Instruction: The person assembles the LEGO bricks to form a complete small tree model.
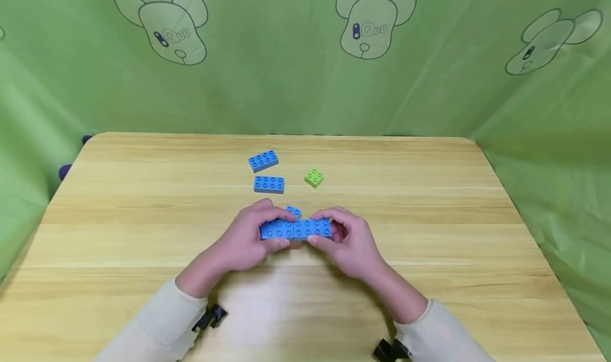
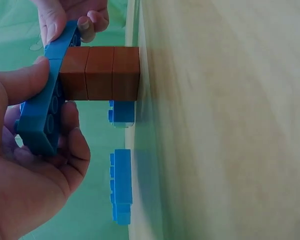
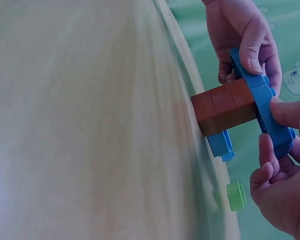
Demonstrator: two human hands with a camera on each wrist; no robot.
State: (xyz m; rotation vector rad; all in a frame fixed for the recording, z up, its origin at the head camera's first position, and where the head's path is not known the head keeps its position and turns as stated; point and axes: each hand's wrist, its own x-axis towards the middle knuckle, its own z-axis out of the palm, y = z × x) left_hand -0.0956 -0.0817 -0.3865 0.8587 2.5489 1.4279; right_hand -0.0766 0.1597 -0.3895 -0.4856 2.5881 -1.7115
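Two blue building bricks sit end to end across the top of a stack of brown bricks [image 2: 100, 73], overhanging it on both sides. My left hand [image 1: 245, 238] grips the left blue brick [image 1: 277, 229] between thumb and fingers. On the other side, my right hand [image 1: 352, 245] pinches the right blue brick [image 1: 312, 228], thumb on the near side and fingers beyond. From the wrists, the stack shows three brown layers standing on the table; from the head, the blue bricks hide most of it. Just behind it lies a small blue brick [image 1: 293, 210], partly covered.
Farther back on the wooden table [image 1: 143, 203] are a blue brick [image 1: 269, 184], another angled blue brick [image 1: 263, 160] and a small lime green brick [image 1: 314, 178]. A green curtain [image 1: 286, 97] with printed animal heads hangs behind the table and along its sides.
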